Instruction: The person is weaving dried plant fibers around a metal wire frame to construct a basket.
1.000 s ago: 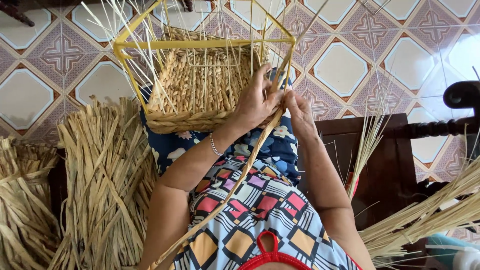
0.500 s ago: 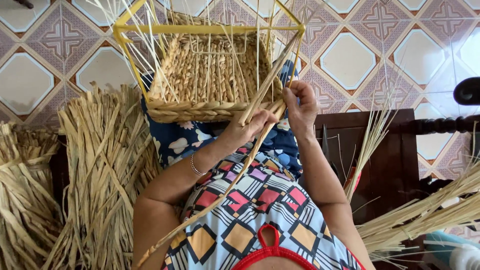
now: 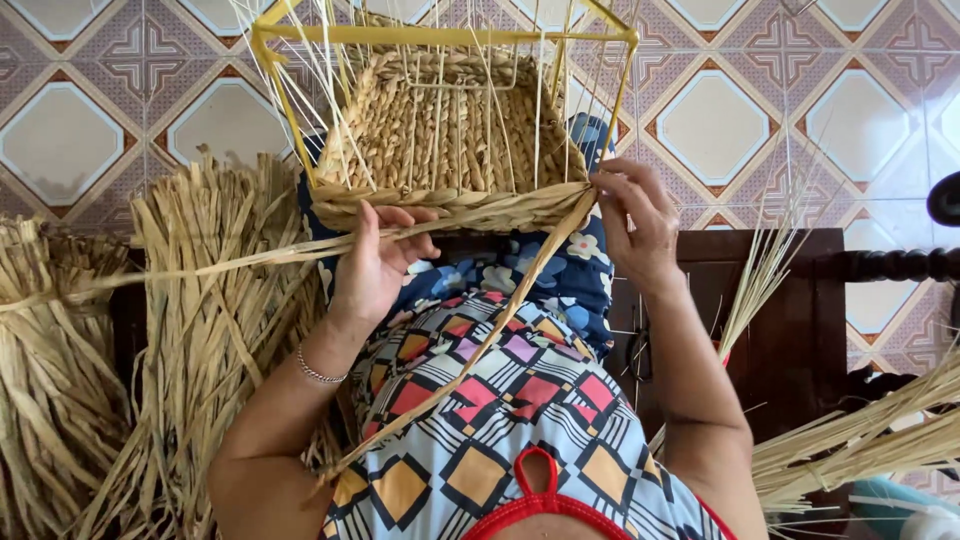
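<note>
dried straw, pale gold, is everywhere around this person. the left hand point(image 3: 375, 265) is curled around a flat straw strand point(image 3: 200, 268), fingers folded over it and thumb beneath, so the hand is closed on the strand. from that grip the strand runs far out to the left, over the straw bundles point(image 3: 190, 340) heaped on that side, and to the right it leads along the lower edge of the half-woven basket point(image 3: 450, 140), which sits just above the knuckles, resting on the person's lap.

the right hand point(image 3: 632, 222) is up at the basket's near right corner, fingertips pinched together on the woven rim where a second strand point(image 3: 470, 350) leaves it. that strand drops from the pinch diagonally down and to the left, crossing the patterned dress point(image 3: 480, 420) and passing below the left wrist. so this hand too is closed, nipping the weave and strand end at the corner.

the basket has a yellow wire frame point(image 3: 440, 35) standing up above both hands, with thin upright stakes of straw fanning out from the braided walls. on the left wrist, below the grip, sits a thin silver bracelet point(image 3: 318, 372).

beyond the right hand, further to the right, lie more loose straw stalks point(image 3: 860, 440) over a dark wooden bench point(image 3: 790, 320). under everything, past the basket, is a tiled floor point(image 3: 720, 110) in white and purple-brown patterns.
</note>
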